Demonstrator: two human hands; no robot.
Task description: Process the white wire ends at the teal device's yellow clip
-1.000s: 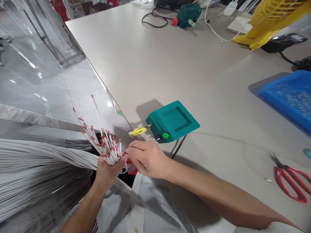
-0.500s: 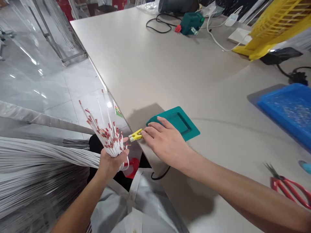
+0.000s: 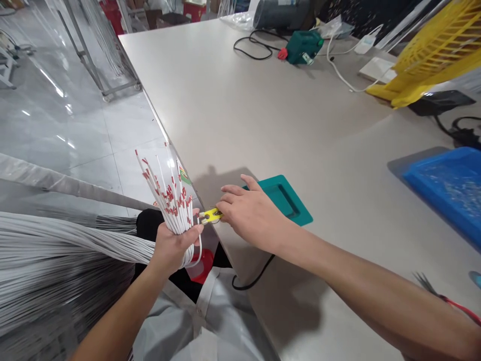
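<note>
My left hand (image 3: 175, 246) is wrapped round a bundle of white cables (image 3: 179, 218), whose upper ends show red and copper-coloured tips. One cable loops down beside my thumb. With its fingertips, my right hand (image 3: 257, 213) grips a small yellow tool (image 3: 212, 215) at the table edge; my right thumb is hidden. The tool's pale front end meets the left hand's fingertips beside the bundle. Whether a cable end sits inside it, I cannot tell. Under and behind my right hand lies a green tray (image 3: 287, 198), partly covered by the fingers.
A blue tray (image 3: 447, 173) with small bits lies at right, near red-handled scissors (image 3: 460, 306) partly behind my forearm. A yellow fan (image 3: 432, 55) and green device (image 3: 304, 47) stand at the back. More cables (image 3: 75, 240) stretch left; a red stool (image 3: 203, 265) is below.
My left hand with the bundle has come right, up to the yellow tool, closing the gap between them. The right hand shifted slightly left over the green tray. The view has also shifted.
</note>
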